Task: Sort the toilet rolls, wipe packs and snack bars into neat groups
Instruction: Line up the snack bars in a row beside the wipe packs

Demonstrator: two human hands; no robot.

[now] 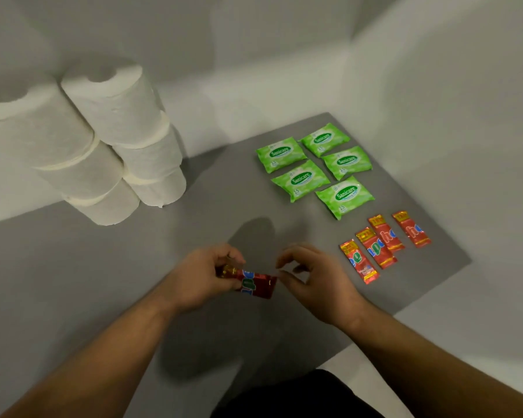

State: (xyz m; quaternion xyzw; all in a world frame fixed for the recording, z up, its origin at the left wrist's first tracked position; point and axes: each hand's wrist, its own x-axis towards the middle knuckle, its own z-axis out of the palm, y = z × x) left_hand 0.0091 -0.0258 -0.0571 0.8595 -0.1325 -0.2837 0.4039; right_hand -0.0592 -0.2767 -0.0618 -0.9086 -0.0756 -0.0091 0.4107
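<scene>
Snack bar point(255, 286) in left grip point(204, 277) — right grip point(310, 277) beside.

A flat grey rectangular mat point(230, 182) covered the middle of the view, with one corner reaching toward 1 o'clock and another toward 3 o'clock. Smooth white floor point(480, 312) bordered it at 4 o'clock, and plain pale walls point(254, 40) rose at 12 o'clock. A patch of black fabric point(299, 396) showed at 6 o'clock.
</scene>
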